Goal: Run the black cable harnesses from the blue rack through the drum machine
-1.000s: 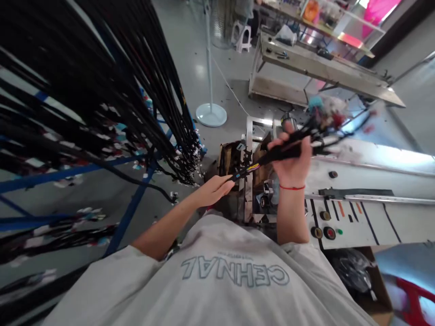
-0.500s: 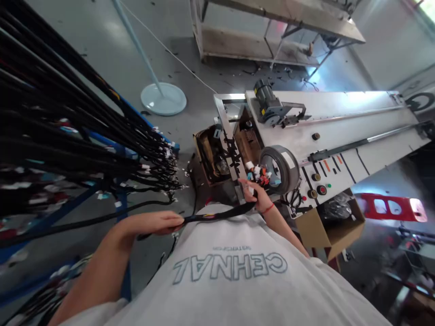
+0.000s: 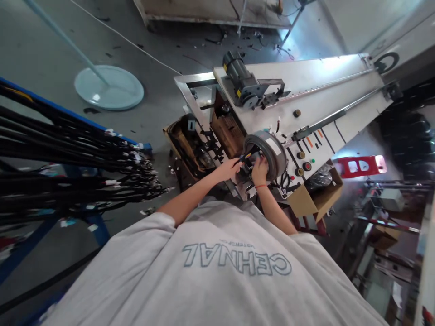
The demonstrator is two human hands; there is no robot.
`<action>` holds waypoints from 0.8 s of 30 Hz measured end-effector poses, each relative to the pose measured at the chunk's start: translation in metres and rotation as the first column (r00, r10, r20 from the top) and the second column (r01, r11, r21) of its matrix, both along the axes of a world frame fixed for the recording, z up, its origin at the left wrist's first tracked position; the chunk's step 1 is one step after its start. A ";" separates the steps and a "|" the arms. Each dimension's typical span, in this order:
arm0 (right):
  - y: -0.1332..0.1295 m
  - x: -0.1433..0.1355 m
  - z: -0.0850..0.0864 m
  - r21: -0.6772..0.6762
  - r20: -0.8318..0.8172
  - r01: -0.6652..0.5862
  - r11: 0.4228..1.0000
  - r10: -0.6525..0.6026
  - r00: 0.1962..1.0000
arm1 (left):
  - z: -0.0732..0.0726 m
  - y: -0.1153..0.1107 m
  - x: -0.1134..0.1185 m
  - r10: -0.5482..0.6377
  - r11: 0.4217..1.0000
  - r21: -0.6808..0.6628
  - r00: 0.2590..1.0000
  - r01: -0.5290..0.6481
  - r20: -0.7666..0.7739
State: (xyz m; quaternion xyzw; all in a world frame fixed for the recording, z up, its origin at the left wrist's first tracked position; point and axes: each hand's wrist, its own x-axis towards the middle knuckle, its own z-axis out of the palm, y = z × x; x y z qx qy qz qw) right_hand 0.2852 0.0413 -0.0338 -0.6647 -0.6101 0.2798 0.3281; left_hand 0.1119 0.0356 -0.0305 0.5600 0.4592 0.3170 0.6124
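A black wire harness [image 3: 245,157] runs into the opening of a round grey ring [image 3: 277,151] at the near end of the long machine. My left hand [image 3: 229,170] is closed around the harness just left of the ring. At the ring's mouth is my right hand [image 3: 259,171], with a red band at the wrist; its fingers are bent on the harness and partly hidden. Beyond the ring's far side, small wire ends with connectors [image 3: 278,123] stick out over the white machine top [image 3: 326,97].
A motor [image 3: 238,72] stands on the machine. Below its near end is an open box [image 3: 181,142]; a cardboard box [image 3: 314,194] with clear plastic stands at right. Many black harnesses [image 3: 68,145] hang on a blue rack at left. A round white stand base [image 3: 108,88] rests on the floor.
Both hands have moved to the ring, carrying the harness from in front of my shirt into its opening. The view has turned, and the hanging harnesses now sit farther left.
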 end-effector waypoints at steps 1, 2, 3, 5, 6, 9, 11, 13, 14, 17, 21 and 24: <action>-0.009 0.001 -0.003 0.026 0.094 -0.010 1.000 0.008 0.996 | 0.001 0.009 0.005 0.004 0.998 0.056 0.999 -0.001 -0.041; -0.015 0.001 -0.006 0.038 0.178 -0.028 0.999 0.021 0.984 | 0.002 0.016 0.007 -0.001 0.996 0.092 0.997 0.008 -0.073; -0.018 0.002 -0.009 0.035 0.246 -0.047 0.998 0.037 0.969 | 0.002 0.020 0.008 -0.014 0.993 0.114 0.995 0.025 -0.097; -0.017 0.003 -0.012 -0.023 0.297 -0.069 0.997 0.073 0.952 | 0.003 0.023 0.007 -0.029 0.990 0.132 0.993 0.044 -0.116; -0.013 0.003 -0.013 -0.061 0.282 -0.067 0.996 0.081 0.956 | 0.003 0.022 0.005 -0.031 0.990 0.134 0.993 0.046 -0.114; -0.004 0.007 -0.012 -0.087 0.170 -0.080 0.993 0.094 0.981 | 0.001 0.016 0.001 -0.035 0.991 0.123 0.995 0.047 -0.095; -0.005 0.010 -0.010 -0.035 0.066 -0.091 0.995 0.093 0.993 | -0.003 0.011 -0.002 -0.049 0.990 0.130 0.995 0.060 -0.085; -0.010 0.012 -0.009 -0.038 -0.048 -0.071 0.997 0.069 0.996 | -0.008 0.005 -0.005 -0.065 0.987 0.139 0.995 0.075 -0.070; -0.012 0.013 -0.008 -0.072 -0.097 -0.061 0.996 0.054 0.994 | -0.010 0.001 -0.006 -0.075 0.987 0.137 0.996 0.082 -0.058; -0.016 0.010 0.001 -0.112 -0.166 -0.071 0.991 0.052 0.985 | -0.017 -0.012 -0.013 -0.101 0.988 0.111 0.995 0.103 -0.023; -0.005 0.001 0.019 0.050 -0.103 -0.140 0.989 0.145 0.984 | -0.027 -0.026 -0.016 -0.160 0.980 0.116 0.987 0.162 -0.023; 0.009 -0.003 0.024 0.020 0.000 -0.269 0.963 0.269 0.963 | -0.036 -0.028 -0.013 -0.188 0.966 0.163 0.978 0.200 -0.087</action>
